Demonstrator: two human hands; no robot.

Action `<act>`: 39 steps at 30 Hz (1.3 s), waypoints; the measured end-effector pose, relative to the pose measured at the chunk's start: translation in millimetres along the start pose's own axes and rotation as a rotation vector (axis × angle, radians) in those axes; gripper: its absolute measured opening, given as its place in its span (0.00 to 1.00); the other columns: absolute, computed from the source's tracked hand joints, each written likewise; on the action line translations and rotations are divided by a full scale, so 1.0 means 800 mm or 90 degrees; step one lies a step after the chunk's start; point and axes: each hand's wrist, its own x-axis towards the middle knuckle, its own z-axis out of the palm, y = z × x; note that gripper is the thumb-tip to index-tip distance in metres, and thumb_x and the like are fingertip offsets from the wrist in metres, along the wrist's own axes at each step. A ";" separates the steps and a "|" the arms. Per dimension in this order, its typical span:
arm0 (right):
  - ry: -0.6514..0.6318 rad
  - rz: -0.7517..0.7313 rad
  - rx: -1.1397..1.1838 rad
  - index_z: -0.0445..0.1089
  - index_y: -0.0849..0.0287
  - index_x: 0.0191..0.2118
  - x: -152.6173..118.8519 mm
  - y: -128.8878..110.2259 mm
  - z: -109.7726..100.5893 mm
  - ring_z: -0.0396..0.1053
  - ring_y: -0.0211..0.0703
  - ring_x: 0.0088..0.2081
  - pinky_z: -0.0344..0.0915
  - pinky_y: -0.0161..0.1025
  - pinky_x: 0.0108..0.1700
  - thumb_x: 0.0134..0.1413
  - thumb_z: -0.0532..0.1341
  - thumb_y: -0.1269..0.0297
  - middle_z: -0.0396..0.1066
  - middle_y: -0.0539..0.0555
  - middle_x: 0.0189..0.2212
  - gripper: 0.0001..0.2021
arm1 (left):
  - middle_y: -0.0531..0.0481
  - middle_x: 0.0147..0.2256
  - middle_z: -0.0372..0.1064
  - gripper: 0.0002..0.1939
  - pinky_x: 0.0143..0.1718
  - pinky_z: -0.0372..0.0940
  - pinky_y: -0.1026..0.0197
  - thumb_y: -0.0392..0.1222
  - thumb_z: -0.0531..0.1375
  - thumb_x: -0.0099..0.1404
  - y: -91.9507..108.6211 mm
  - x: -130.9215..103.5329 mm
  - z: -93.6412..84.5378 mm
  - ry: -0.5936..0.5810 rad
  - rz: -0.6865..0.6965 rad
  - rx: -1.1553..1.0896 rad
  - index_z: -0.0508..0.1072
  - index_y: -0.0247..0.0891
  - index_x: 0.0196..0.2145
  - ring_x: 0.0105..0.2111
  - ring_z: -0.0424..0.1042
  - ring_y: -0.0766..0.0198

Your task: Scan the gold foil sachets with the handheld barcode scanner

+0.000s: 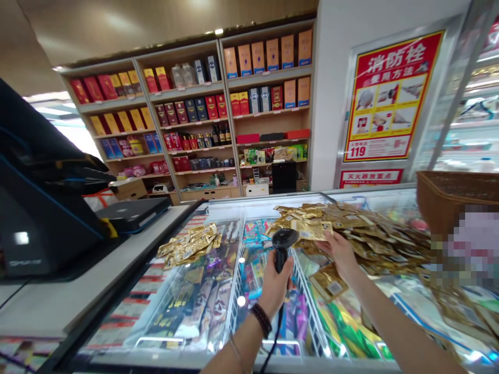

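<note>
The left hand [274, 283] is gripping a black scanner [284, 238], closed around its handle, above a glass-topped display chest [156, 358]. The right hand [340, 253] is pinching a gold packet [311, 230] by its right end, holding it just beside the scanner, while a heap of gold packets [384, 236] is lying on the chest.

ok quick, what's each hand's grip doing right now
Left hand: closed around the handle of the black scanner.
Right hand: closed, pinching one gold packet by its edge.
</note>
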 end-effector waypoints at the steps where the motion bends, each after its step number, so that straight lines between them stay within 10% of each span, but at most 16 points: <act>1: 0.011 -0.001 0.022 0.74 0.49 0.39 -0.002 0.002 0.000 0.84 0.57 0.36 0.84 0.60 0.48 0.48 0.69 0.37 0.83 0.53 0.32 0.22 | 0.64 0.22 0.61 0.33 0.21 0.65 0.65 0.70 0.71 0.56 0.000 -0.002 0.001 -0.011 -0.004 -0.002 0.65 0.43 0.42 0.14 0.58 0.73; 15: 0.054 0.054 0.202 0.79 0.51 0.36 -0.010 0.017 0.018 0.83 0.49 0.42 0.79 0.53 0.58 0.36 0.81 0.45 0.85 0.50 0.40 0.23 | 0.65 0.23 0.62 0.32 0.20 0.67 0.65 0.69 0.70 0.57 -0.007 0.002 -0.009 -0.053 -0.003 -0.014 0.64 0.43 0.43 0.13 0.59 0.74; 39: 0.093 0.148 0.232 0.76 0.53 0.30 -0.019 -0.008 0.032 0.82 0.42 0.36 0.77 0.47 0.59 0.43 0.76 0.63 0.81 0.48 0.32 0.10 | 0.64 0.22 0.61 0.35 0.19 0.64 0.66 0.71 0.71 0.54 0.012 -0.008 -0.009 -0.013 -0.002 -0.028 0.64 0.43 0.42 0.14 0.58 0.74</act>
